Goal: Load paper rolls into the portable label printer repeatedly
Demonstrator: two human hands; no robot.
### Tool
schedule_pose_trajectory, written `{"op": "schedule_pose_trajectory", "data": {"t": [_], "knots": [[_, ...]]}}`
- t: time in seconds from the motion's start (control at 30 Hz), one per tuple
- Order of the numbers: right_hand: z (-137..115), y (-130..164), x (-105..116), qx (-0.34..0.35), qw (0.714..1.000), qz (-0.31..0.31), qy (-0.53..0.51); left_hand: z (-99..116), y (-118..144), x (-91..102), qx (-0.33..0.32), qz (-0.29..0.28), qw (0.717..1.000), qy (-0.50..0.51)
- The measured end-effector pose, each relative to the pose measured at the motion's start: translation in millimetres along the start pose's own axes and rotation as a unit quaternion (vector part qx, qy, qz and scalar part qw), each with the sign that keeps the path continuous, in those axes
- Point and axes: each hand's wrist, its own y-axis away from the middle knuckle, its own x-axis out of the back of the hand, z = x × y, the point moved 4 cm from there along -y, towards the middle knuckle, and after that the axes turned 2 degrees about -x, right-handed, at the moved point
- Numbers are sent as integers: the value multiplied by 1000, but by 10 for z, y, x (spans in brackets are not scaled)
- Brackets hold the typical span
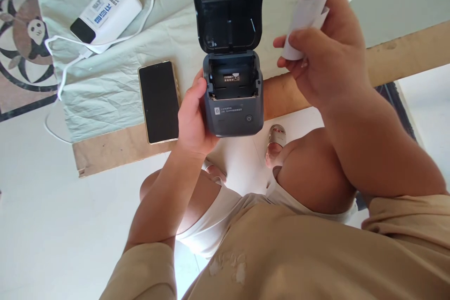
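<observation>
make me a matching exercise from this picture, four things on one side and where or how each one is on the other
Things:
1. label printer
2. paper roll
3. phone
4. power bank

States:
A. lying screen up on the cloth, dark
B. lid open, compartment bare, steadied by the left hand
C. white, cable plugged in, on the cloth at upper left
D. held up in the right hand

Pairs: 1-B, 2-D, 3-A, 4-C
</observation>
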Motion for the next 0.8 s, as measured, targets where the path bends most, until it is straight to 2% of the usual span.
{"op": "schedule_pose_trajectory", "data": {"t": [0.07,0.13,0.2,0.27,0.4,0.6,0.8], "knots": [[-182,129,-58,124,989,-4,77,1,8,-20,2,-8,1000,16],[-304,252,-142,236,960,-28,149,-3,21,-40,7,-14,1000,22],[-340,331,-238,290,931,-67,210,-8,36,-56,11,-17,1000,10],[-329,361,-319,299,906,-86,287,-9,49,-68,13,-23,1000,-11],[-318,363,-399,291,861,-68,411,4,69,-68,16,-15,999,-33],[-327,353,-407,303,855,-91,410,26,93,-86,17,-13,1000,-20],[-385,442,-404,361,836,-43,412,50,94,-108,35,-22,999,-20]]}}
